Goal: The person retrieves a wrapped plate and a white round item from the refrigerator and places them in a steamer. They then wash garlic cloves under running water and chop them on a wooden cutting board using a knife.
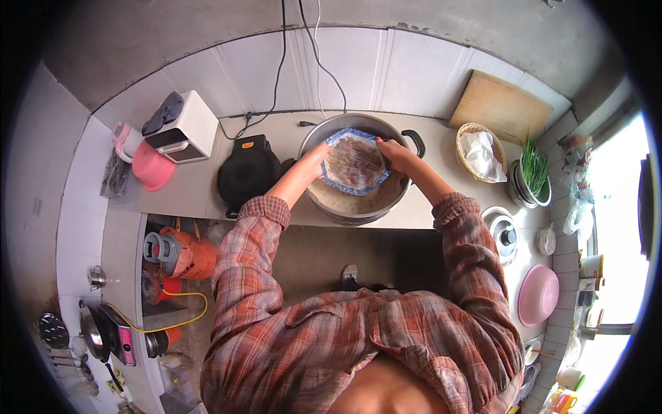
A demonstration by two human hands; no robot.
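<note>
Both my hands grip a blue-rimmed, many-sided plate by its opposite edges. Clear wrap seems to cover the brownish food on it; what the food is I cannot tell. My left hand is at the plate's left rim and my right hand at its upper right rim. Under and around the plate is a large round metal steamer pot with a perforated inner tray. Whether the plate touches the tray is hard to see. One black pot handle shows beyond my right hand.
Left of the pot lies a black electric griddle. Farther left stand a white countertop appliance and a pink bowl. To the right are a wicker basket, a bowl of green stalks, a metal lid and a pink basin.
</note>
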